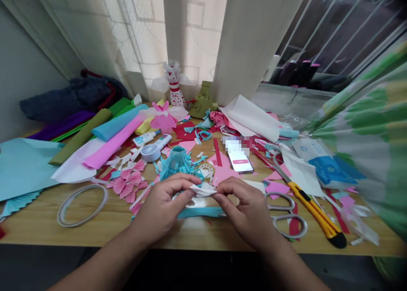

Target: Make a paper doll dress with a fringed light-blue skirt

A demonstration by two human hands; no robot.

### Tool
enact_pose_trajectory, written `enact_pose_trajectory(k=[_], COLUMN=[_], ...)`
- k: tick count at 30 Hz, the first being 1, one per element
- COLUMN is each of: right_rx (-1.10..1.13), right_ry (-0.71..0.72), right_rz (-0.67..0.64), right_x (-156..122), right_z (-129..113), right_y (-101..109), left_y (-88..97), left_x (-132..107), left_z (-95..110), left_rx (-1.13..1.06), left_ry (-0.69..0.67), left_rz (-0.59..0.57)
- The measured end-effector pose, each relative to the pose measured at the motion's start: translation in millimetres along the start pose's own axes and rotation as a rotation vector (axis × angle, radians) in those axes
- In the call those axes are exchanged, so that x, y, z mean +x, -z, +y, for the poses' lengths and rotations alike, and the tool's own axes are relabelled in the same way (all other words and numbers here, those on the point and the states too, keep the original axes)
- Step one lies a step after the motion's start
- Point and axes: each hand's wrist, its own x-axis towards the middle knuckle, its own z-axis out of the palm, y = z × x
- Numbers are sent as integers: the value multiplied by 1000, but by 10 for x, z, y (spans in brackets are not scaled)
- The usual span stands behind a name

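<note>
My left hand (162, 206) and my right hand (244, 210) meet over the front of a wooden table (38, 234), pinching a small folded piece of white paper (202, 190) between their fingertips. Under them lies a turquoise paper strip (200, 212). A fringed turquoise paper piece (178, 164) stands just beyond my left hand. To the right of my right hand rest steel scissors (286, 214) with open loop handles, and a yellow utility knife (314, 212) lies beyond them. Pink paper fans (127, 183) lie left of my left hand.
A smartphone (241, 161), a small white fan (151, 152), a tape roll (82, 205), crepe paper rolls (108, 134) and scattered paper scraps cover the table. Paper dress figures (174, 85) stand at the back by a sheer curtain (143, 41). Green-patterned fabric (369, 134) hangs at right.
</note>
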Motion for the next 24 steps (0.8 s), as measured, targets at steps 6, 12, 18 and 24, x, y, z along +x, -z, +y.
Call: enact_pose_trajectory(k=[6, 12, 18, 24], right_rx=[-64, -141, -167, -258], right_ry=[271, 422, 510, 570], right_rz=[79, 107, 217, 230], right_x=[-228, -353, -374, -389], right_z=[-23, -24, -48, 7], right_y=[-44, -44, -96, -124], left_y=[5, 1, 11, 47], left_x=[-171, -320, -384, -398], left_z=[-42, -20, -3, 30], left_rx=[-54, -289, -424, -25], left_ry=[46, 123, 167, -17], left_rz=[-111, -186, -202, -145])
